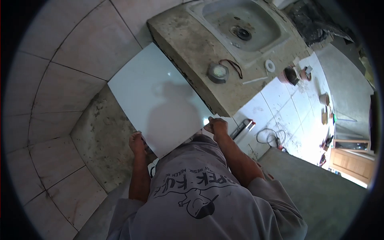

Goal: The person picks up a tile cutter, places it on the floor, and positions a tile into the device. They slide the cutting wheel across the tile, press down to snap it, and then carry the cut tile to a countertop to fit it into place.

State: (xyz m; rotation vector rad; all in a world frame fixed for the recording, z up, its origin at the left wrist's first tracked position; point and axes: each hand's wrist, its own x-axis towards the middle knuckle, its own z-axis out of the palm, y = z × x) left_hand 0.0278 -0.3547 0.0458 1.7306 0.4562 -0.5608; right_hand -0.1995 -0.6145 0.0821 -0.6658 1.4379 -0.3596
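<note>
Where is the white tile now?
In the head view the white tile is centre-left, held by the left hand on its lower-left edge and the right hand at its right corner, its upper-right edge beside the concrete counter.

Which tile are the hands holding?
The big glossy white square tile, gripped at its near edge by the left hand and right hand; the other tiles are dull, pinkish and already laid.
</note>
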